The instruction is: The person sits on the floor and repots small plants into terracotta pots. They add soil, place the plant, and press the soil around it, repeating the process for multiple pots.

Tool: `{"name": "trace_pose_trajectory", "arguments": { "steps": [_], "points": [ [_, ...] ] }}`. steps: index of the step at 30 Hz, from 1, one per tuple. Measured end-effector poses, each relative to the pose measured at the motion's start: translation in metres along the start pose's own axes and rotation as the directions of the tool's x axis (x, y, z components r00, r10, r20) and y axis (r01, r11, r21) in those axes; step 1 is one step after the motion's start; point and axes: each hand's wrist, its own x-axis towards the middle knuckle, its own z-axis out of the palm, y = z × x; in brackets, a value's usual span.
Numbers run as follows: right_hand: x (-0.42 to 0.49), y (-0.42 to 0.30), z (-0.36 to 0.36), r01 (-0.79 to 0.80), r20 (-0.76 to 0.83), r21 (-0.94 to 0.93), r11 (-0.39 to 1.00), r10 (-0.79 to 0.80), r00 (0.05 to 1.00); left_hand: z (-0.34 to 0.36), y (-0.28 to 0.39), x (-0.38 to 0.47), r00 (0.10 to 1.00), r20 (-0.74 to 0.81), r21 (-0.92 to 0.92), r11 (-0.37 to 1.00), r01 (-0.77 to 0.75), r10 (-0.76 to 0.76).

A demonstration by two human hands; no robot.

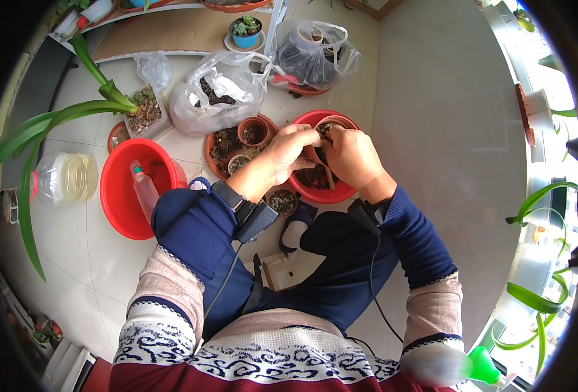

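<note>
Over a red plastic basin (350, 193) holding dark soil, my left hand (289, 152) grips the near-left rim of a terracotta-coloured flowerpot (340, 119). My right hand (350, 154) is at the pot's soil, its fingers curled and partly hidden, so whether it holds something cannot be told. A flat wooden stick (329, 177) stands in the basin's soil below that hand. Left of the hands, a small brown pot (252, 131) rests on a round terracotta-coloured saucer (210, 159) with soil and a small pale pot (239, 163).
A red bucket (164, 152) with a clear bottle (145, 193) inside stands at left, beside a large water jug (73, 177). Plastic bags with soil (186, 108) and pots (313, 63) lie beyond. A long-leaved plant (117, 103) arches at left. A gravel-filled pot (283, 202) stands near my feet.
</note>
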Motion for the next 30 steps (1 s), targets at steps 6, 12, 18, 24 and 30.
{"name": "trace_pose_trajectory", "arguments": {
  "steps": [6,12,18,24,30],
  "points": [
    [0.001,-0.007,-0.026,-0.029,0.153,0.272,0.962,-0.013,0.988,-0.004,0.0,0.002,1.0,-0.004,0.003,1.0,-0.003,0.003],
    [0.003,-0.001,-0.052,-0.237,0.258,0.388,0.891,0.142,0.956,-0.004,0.002,0.001,0.999,-0.033,-0.032,0.999,-0.014,0.013],
    [0.003,0.01,-0.035,-0.01,0.024,0.247,0.969,0.005,1.0,0.001,0.006,-0.004,0.999,-0.046,-0.041,0.999,-0.005,0.003],
    [0.008,0.003,-0.03,0.048,0.031,0.32,0.946,-0.061,0.998,-0.001,0.004,-0.002,1.0,-0.017,-0.035,0.999,0.013,-0.014],
    [0.0,0.0,-0.043,-0.059,0.193,0.106,0.993,0.037,0.981,-0.003,0.005,-0.003,0.998,-0.056,-0.05,0.999,-0.014,0.011]
  ]
}}
